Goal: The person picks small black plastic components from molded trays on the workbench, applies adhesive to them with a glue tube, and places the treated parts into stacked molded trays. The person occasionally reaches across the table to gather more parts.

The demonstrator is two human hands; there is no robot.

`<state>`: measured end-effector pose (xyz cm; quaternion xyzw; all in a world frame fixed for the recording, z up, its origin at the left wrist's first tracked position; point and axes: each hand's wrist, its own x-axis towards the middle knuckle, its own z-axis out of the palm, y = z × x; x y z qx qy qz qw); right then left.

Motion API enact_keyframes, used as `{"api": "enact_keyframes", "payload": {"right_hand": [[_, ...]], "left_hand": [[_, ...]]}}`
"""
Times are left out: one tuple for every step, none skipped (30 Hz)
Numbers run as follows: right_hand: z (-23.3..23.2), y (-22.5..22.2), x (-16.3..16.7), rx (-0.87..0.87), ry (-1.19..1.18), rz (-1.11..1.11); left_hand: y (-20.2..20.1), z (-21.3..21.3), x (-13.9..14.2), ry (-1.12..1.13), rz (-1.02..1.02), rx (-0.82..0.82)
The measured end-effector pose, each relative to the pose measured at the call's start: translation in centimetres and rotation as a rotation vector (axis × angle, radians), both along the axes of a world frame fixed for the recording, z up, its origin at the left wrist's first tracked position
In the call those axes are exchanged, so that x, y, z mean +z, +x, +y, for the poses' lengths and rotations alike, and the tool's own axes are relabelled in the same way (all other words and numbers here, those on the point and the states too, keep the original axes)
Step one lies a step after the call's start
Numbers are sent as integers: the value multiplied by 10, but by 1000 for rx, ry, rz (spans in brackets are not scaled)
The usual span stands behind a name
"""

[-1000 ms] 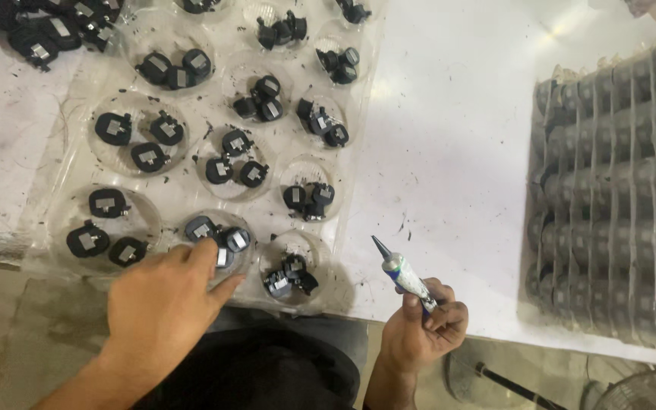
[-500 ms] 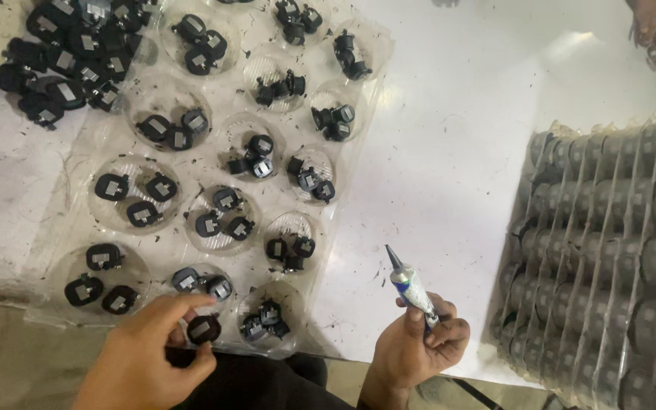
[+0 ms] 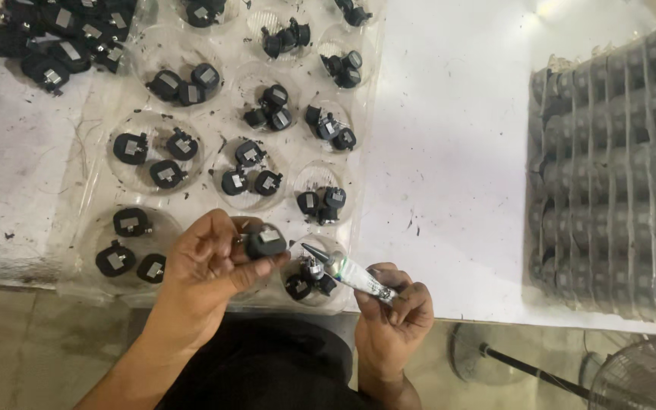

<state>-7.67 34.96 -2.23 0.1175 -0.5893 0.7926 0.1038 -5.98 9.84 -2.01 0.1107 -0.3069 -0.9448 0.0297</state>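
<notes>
My left hand point(image 3: 210, 269) holds a small round black part point(image 3: 266, 242) with a grey metal patch between thumb and fingers, just above the near edge of the white table point(image 3: 449, 175). A thin tube with a pointed nozzle point(image 3: 347, 267) is gripped in my right hand point(image 3: 395, 313). Its tip points left and lies close to the held part. Under both hands lies a clear plastic tray point(image 3: 214, 129) with round wells, each with two or three of the same black parts.
A heap of loose black parts point(image 3: 55, 45) lies at the far left. A grey ribbed tray of dark cylinders point(image 3: 616, 175) fills the table's right side. Below the table edge stand a floor fan point(image 3: 639, 380) and its base point(image 3: 480, 353).
My left hand has lifted a black part out of a near well and raised it. My right hand brought the tube's tip leftwards to it. The view moved closer.
</notes>
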Motion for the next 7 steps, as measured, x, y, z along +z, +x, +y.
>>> {"api": "enact_keyframes", "payload": {"right_hand": [[1,8,1,-3,2,2],[2,13,0,-4,2,8],[2,17,0,-7,1,10],[2,23,-4,-40,43,33],[3,27,-8,-72,85,56],[3,31,-12,-102,127,78],[4,35,-15,-112,140,122]], "left_hand": [[3,1,3,24,-14,-2],[6,1,7,46,-26,-3],[10,1,10,32,5,8],[16,1,11,19,38,16],[21,1,11,6,71,26],[25,0,11,-75,106,50],[30,-1,12,-156,138,77]]}}
